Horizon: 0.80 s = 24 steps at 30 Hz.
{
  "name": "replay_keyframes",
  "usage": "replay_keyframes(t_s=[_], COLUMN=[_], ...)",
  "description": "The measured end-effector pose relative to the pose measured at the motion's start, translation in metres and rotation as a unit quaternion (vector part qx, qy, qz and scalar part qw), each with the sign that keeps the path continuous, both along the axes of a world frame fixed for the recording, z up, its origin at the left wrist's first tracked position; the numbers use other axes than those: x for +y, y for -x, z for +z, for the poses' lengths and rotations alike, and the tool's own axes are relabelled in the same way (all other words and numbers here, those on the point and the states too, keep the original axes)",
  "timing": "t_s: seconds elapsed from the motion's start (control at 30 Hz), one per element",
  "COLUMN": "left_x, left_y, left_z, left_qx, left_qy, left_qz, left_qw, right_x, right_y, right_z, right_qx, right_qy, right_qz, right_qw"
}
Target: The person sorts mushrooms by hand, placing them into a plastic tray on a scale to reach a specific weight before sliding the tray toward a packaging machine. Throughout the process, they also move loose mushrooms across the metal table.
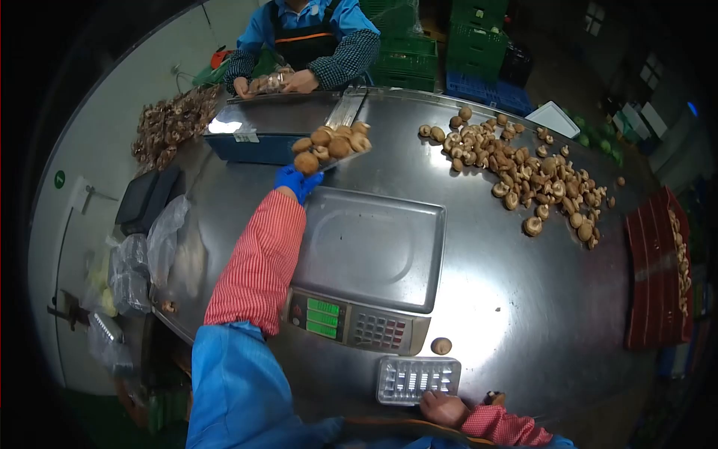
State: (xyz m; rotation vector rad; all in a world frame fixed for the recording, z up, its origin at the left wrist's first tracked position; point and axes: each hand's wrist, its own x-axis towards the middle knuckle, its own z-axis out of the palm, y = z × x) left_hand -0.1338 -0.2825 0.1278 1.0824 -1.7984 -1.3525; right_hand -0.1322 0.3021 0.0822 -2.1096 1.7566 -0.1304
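Observation:
My left hand (298, 180), in a blue glove with a red striped sleeve, reaches far across the steel table and holds a clear tray of brown mushrooms (329, 145) at its near edge. My right hand (443, 408), bare, rests near the table's front edge, touching an empty clear plastic tray (417, 378). A single mushroom (441, 346) lies just beyond that tray. Between my arms sits a digital scale (370, 247) with an empty pan and green display.
A loose pile of mushrooms (523, 176) spreads over the far right of the table. Opposite me a person in blue (307, 45) handles a packed tray at a wrapping machine (269, 123). Red trays (658, 269) lie at right, plastic bags (142, 262) at left, green crates behind.

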Motion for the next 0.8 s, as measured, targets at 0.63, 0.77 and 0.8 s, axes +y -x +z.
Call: replay_keyframes(t_s=[0.63, 0.77, 0.8], left_x=[0.154, 0.287, 0.312], left_y=[-0.073, -0.172, -0.192], left_z=[0.021, -0.008, -0.042], left_qx=[0.051, -0.248, -0.283], left_qy=[-0.212, -0.357, -0.412], left_qz=[-0.107, -0.287, -0.306], left_qw=[0.970, 0.853, 0.810], right_x=[0.012, -0.002, -0.008], right_y=[-0.003, 0.013, 0.020], right_z=[0.002, 0.031, 0.038], right_qx=[-0.035, -0.044, -0.038], right_qy=[0.019, 0.112, 0.143], right_qz=[-0.055, -0.156, -0.201], right_qw=[0.998, 0.980, 0.968])
